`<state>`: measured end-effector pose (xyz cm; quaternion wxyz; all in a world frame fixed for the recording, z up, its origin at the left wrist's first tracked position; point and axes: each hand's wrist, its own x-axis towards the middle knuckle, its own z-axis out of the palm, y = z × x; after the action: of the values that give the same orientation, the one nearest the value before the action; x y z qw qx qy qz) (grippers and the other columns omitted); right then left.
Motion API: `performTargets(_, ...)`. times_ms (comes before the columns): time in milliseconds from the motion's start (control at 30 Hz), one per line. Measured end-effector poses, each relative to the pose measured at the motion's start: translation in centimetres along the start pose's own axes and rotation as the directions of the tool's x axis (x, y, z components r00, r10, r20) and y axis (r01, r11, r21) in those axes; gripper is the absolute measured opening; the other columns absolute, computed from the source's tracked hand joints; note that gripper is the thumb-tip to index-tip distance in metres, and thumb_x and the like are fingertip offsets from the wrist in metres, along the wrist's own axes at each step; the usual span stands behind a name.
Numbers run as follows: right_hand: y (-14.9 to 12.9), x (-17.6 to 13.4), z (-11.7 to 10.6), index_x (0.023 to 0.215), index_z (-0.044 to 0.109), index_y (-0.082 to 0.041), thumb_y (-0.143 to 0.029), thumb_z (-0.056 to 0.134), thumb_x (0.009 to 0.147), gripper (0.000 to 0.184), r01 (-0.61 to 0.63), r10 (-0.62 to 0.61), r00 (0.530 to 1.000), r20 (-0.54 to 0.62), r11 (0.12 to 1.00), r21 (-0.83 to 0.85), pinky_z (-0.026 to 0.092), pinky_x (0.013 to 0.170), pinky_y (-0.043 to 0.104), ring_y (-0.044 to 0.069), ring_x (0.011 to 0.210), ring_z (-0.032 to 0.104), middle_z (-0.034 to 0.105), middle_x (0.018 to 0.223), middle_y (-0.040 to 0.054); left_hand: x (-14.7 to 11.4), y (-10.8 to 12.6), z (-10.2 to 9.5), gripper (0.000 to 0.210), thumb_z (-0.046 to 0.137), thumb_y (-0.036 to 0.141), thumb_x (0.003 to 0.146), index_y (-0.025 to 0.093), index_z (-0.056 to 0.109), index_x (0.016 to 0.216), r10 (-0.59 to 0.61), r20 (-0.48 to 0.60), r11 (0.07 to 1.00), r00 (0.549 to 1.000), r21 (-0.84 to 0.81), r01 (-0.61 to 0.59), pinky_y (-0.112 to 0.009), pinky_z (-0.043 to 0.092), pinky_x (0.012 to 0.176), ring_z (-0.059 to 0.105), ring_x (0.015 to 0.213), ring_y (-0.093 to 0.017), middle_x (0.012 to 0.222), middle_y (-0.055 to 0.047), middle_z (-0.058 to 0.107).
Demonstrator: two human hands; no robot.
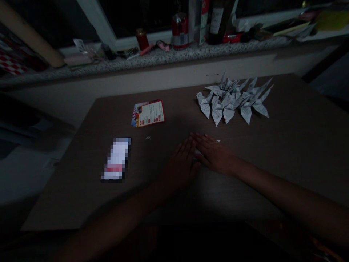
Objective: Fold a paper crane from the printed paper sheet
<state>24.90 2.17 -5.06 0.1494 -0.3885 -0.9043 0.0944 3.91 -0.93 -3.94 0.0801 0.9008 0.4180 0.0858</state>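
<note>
My left hand (182, 162) lies flat on the dark wooden table (109, 207), its fingers stretched forward. Beside it my right hand (214, 153) is pressed down flat too, the fingertips of both meeting. Between and under them shows a bit of white paper (200, 151), mostly covered, so its shape is hidden. A small white tip (218, 141) pokes out past the right hand's far side. Beyond that hand stands a cluster of several folded paper cranes (229, 103) made from printed paper.
A lit phone (116, 159) lies at the left, its screen blurred. Farther back are some printed cards (149, 114). A tiny paper scrap (147, 138) rests nearby. Along the granite windowsill (152, 58) stand a red can (180, 32), a dark bottle (216, 22) and small clutter.
</note>
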Motion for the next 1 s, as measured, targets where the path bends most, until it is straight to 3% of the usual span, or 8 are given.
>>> performTargets(267, 0.3, -0.2, 0.0, 0.166, 0.021, -0.016, -0.041, 0.040, 0.108, 0.066, -0.007, 0.007, 1.000, -0.002, 1.000, -0.001, 0.029, 0.127, 0.052, 0.027, 0.157, 0.027, 0.028, 0.170, 0.0162, -1.8, -1.3, -0.8, 0.066, 0.034, 0.044, 0.110, 0.007, 0.024, 0.163, -0.019, 0.052, 1.000, 0.998, 0.003, 0.019, -0.049, 0.026, 0.129, 0.020, 0.160, -0.028, 0.170, -0.019, 0.023)
performTargets(467, 2.6, -2.2, -0.7, 0.169, 0.008, -0.022, -0.045, 0.038, 0.109, 0.071, -0.125, 0.125, 0.992, -0.029, 0.992, -0.024, 0.028, 0.126, 0.055, 0.029, 0.157, 0.025, 0.026, 0.171, 0.0143, -1.8, -1.4, -0.8, 0.066, 0.034, 0.044, 0.110, 0.009, 0.022, 0.164, -0.008, 0.046, 1.000, 0.999, 0.021, 0.007, -0.047, 0.026, 0.130, 0.019, 0.160, -0.026, 0.172, -0.016, 0.020)
performTargets(633, 3.1, -2.8, -1.0, 0.169, 0.005, -0.023, -0.044, 0.039, 0.109, 0.071, -0.112, 0.109, 0.993, -0.051, 0.993, -0.041, 0.028, 0.126, 0.055, 0.029, 0.157, 0.026, 0.027, 0.171, 0.0147, -1.4, -1.6, -1.5, 0.060, 0.037, 0.040, 0.110, 0.010, 0.031, 0.161, 0.008, 0.054, 1.000, 0.999, 0.025, -0.009, -0.047, 0.026, 0.130, 0.028, 0.158, -0.025, 0.169, -0.015, 0.030)
performTargets(800, 3.0, -2.7, -2.0, 0.164, 0.030, -0.023, -0.041, 0.054, 0.104, 0.067, 0.007, -0.005, 0.998, -0.065, 0.999, 0.035, 0.031, 0.124, 0.060, 0.033, 0.157, 0.028, 0.036, 0.168, 0.0148, -0.8, -2.9, -2.1, 0.050, 0.050, 0.032, 0.106, 0.013, 0.048, 0.152, 0.046, -0.004, 0.998, 0.999, -0.041, -0.046, -0.046, 0.038, 0.123, 0.046, 0.148, -0.027, 0.160, -0.014, 0.048)
performTargets(900, 3.0, -2.6, -2.6, 0.150, 0.052, -0.025, -0.037, 0.061, 0.101, 0.051, 0.090, -0.083, 0.992, -0.093, 0.993, 0.080, 0.042, 0.118, 0.058, 0.033, 0.149, 0.044, 0.054, 0.156, 0.0131, -0.7, -3.8, -2.0, 0.046, 0.055, 0.032, 0.104, 0.016, 0.052, 0.148, 0.064, -0.036, 0.994, 0.997, -0.084, -0.067, -0.047, 0.043, 0.118, 0.051, 0.143, -0.027, 0.156, -0.013, 0.053)
performTargets(1000, 2.9, -2.3, -2.8, 0.142, 0.059, -0.026, -0.031, 0.061, 0.101, 0.041, 0.096, -0.078, 0.988, -0.133, 0.986, 0.133, 0.054, 0.107, 0.051, 0.031, 0.133, 0.061, 0.066, 0.143, 0.0127, -0.7, -4.5, -1.9, 0.048, 0.054, 0.034, 0.106, 0.019, 0.048, 0.151, 0.080, -0.051, 0.988, 0.996, -0.129, -0.086, -0.048, 0.045, 0.116, 0.052, 0.142, -0.027, 0.156, -0.012, 0.053)
